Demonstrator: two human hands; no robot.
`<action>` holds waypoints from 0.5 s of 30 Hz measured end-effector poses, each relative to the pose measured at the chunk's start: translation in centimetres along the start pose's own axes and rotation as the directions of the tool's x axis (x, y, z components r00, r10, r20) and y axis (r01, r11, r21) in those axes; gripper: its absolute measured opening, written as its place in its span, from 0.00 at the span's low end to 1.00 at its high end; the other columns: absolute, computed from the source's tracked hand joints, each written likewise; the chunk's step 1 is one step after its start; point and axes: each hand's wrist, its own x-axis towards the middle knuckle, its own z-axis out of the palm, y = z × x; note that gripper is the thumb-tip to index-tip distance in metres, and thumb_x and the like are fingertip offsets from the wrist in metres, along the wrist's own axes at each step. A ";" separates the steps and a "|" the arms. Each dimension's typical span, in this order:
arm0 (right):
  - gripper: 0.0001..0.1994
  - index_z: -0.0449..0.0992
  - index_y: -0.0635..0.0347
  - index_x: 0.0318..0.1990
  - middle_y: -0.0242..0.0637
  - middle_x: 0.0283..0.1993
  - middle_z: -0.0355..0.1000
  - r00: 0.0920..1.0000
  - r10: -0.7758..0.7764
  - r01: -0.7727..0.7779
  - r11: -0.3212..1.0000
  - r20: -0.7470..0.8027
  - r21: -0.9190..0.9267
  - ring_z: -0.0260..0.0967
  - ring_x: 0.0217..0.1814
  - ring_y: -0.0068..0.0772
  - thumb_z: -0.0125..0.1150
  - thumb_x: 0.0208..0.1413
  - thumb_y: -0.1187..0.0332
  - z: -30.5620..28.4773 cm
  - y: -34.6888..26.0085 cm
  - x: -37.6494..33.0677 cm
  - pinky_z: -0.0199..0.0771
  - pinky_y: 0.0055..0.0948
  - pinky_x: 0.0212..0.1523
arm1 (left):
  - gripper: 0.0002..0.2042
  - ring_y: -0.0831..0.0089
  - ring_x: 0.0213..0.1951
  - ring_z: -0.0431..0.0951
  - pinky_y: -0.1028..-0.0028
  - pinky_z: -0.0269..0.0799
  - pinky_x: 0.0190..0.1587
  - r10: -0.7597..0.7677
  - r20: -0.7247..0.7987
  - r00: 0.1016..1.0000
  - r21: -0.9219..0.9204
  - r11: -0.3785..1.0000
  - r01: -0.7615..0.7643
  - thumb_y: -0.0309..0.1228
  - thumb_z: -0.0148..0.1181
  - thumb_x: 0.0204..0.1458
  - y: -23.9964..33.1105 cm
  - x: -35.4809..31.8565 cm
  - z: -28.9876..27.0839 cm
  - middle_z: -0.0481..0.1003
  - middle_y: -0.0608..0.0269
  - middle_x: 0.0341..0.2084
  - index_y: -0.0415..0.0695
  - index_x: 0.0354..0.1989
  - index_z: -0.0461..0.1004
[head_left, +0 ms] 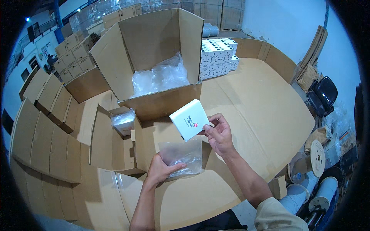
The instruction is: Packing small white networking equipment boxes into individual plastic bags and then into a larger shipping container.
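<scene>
Head view: I see my right hand (pixel 218 133) pinching a small white box (pixel 189 119) by its lower right corner, thumb and fingers pressed against the edge, the box tilted and held up above the cardboard-covered table (pixel 254 111). Just below that grip, my left hand (pixel 161 168) grasps a clear plastic bag (pixel 183 154), fingers curled around its lower left edge; the bag hangs slack directly beneath the box, close to it, though I cannot tell whether they touch. Left of my left hand sits a small open carton (pixel 115 148) with another plastic-wrapped item (pixel 123 121) inside. Beyond the white box, farther from me, stands a large open carton (pixel 154 57) with crumpled clear plastic (pixel 160 77) at its bottom. Up and to the right of the right-hand grip, a stack of white boxes (pixel 217 57) rests on the table, well apart from both hands.
</scene>
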 end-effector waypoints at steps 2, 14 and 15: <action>0.12 0.66 0.64 0.47 0.42 0.49 0.72 1.000 -0.021 0.021 0.999 0.014 -0.027 0.75 0.52 0.35 0.62 0.60 0.80 0.0 0.2 0.0 0.84 0.40 0.52 | 0.27 0.72 0.44 0.80 0.70 0.75 0.51 -0.011 0.001 1.000 0.030 0.999 0.011 0.33 0.81 0.39 -0.2 0.1 -0.1 0.82 0.58 0.42 0.36 0.49 0.78; 0.10 0.69 0.63 0.42 0.40 0.44 0.74 0.992 -0.099 0.118 0.951 0.080 -0.287 0.73 0.48 0.27 0.64 0.58 0.81 -0.6 -0.1 0.0 0.75 0.31 0.53 | 0.30 0.69 0.45 0.81 0.68 0.76 0.52 -0.016 -0.009 1.000 0.026 1.000 0.016 0.35 0.83 0.38 -1.6 0.4 -0.5 0.81 0.55 0.43 0.35 0.49 0.78; 0.10 0.69 0.62 0.42 0.39 0.44 0.74 0.992 -0.096 0.116 0.946 0.083 -0.301 0.72 0.47 0.27 0.64 0.58 0.81 -0.7 -0.2 0.0 0.74 0.30 0.52 | 0.30 0.69 0.45 0.81 0.68 0.76 0.52 -0.016 -0.008 1.000 0.025 1.000 0.016 0.35 0.83 0.38 -1.4 0.4 -0.4 0.81 0.55 0.43 0.35 0.49 0.78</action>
